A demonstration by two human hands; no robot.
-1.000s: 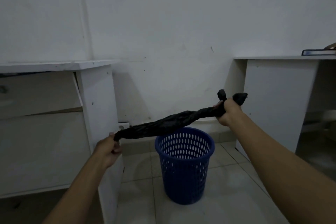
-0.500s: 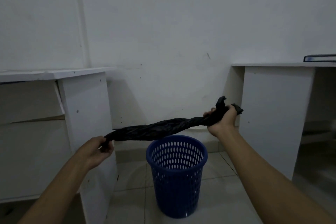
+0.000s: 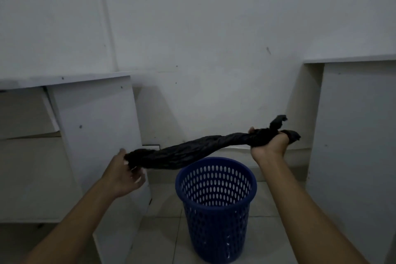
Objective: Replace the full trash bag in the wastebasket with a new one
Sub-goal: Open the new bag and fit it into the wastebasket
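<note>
A black trash bag (image 3: 192,152), twisted into a long rope, stretches between my two hands above the wastebasket. My left hand (image 3: 126,172) holds its lower left end, fingers loosely curled around it. My right hand (image 3: 269,143) grips the other end, higher up, with two bag tips sticking out past the fist. The blue perforated wastebasket (image 3: 216,208) stands on the tiled floor below the bag, with no liner visible inside.
A white desk with drawers (image 3: 85,135) stands close on the left, its side panel just behind my left hand. Another white desk (image 3: 353,124) stands on the right. A white wall is behind the basket. Pale floor tiles (image 3: 162,231) surround it.
The bag's left end has loosened and widened in my left hand. My right hand has turned palm-up while keeping its grip. The camera view has tilted slightly.
</note>
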